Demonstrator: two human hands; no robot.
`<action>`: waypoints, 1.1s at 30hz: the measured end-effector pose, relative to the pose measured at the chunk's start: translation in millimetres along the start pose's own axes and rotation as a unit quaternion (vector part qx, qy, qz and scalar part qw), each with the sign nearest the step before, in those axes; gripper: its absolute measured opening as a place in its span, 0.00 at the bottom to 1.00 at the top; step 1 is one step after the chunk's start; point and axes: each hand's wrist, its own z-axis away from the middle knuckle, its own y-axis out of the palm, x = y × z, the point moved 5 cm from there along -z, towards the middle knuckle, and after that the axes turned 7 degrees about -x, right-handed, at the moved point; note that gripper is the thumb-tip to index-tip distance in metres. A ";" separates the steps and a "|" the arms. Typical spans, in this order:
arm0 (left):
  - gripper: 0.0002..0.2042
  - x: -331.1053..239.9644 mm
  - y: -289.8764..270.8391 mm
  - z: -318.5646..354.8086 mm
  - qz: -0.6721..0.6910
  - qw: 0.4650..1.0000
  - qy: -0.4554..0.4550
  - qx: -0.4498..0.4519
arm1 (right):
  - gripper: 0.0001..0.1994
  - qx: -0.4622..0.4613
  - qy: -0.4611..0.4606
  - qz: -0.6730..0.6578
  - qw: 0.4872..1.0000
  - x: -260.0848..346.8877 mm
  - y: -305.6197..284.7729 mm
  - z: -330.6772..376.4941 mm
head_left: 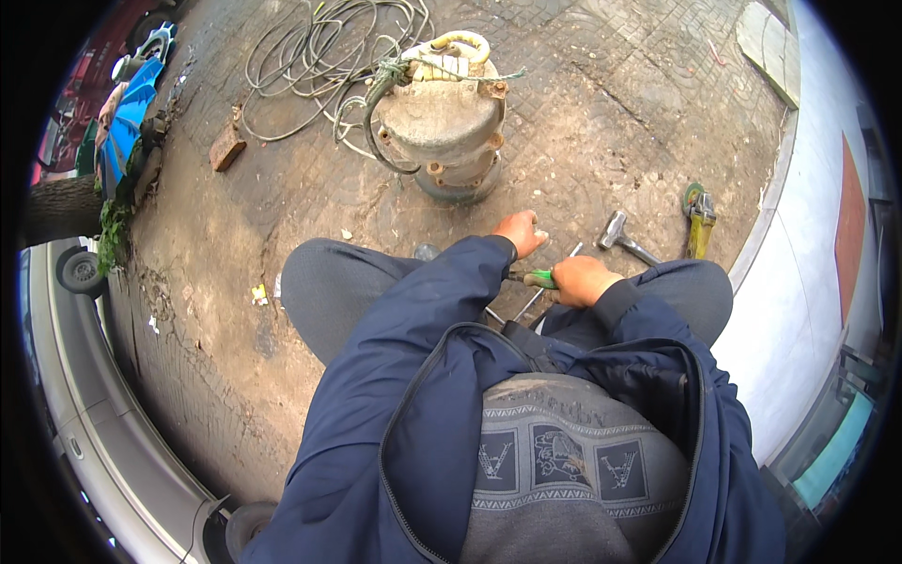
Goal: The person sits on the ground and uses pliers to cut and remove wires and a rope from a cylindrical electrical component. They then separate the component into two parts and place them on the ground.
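Observation:
My right hand (pixel 583 280) is closed round a green-handled tool (pixel 540 279), its thin end pointing left between my knees; its exact kind is partly hidden. Just ahead and to the left, my left hand (pixel 520 232) is held with fingers curled in. Whether anything sits inside those fingers cannot be seen. A thin metal rod (pixel 532 305) lies slantwise below the green handle. Beyond my hands a worn, dirty submersible pump (pixel 442 122) stands upright on the ground, with a yellow handle (pixel 465 44) and rope tied at its top.
A hammer (pixel 615 228) and a yellow angle grinder (pixel 700 230) lie by my right knee. Coiled cable (pixel 310 75) spreads behind the pump, near a broken brick (pixel 226 150). A parked car (pixel 103 395) stands left; a white surface (pixel 789 282) runs along the right.

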 end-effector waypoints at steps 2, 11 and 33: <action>0.28 -0.5 0.9 -0.4 -0.003 1.000 0.001 0.005 | 0.15 0.001 0.001 0.002 1.000 0.3 -0.3 -0.1; 0.28 -8.2 -5.4 7.3 -0.038 0.999 0.011 0.021 | 0.14 -0.006 0.000 0.001 1.000 -1.1 -0.2 1.6; 0.18 -188.6 -361.8 87.5 -0.165 0.881 0.372 -0.243 | 0.11 -0.051 -0.038 -0.013 0.998 4.1 -3.0 3.3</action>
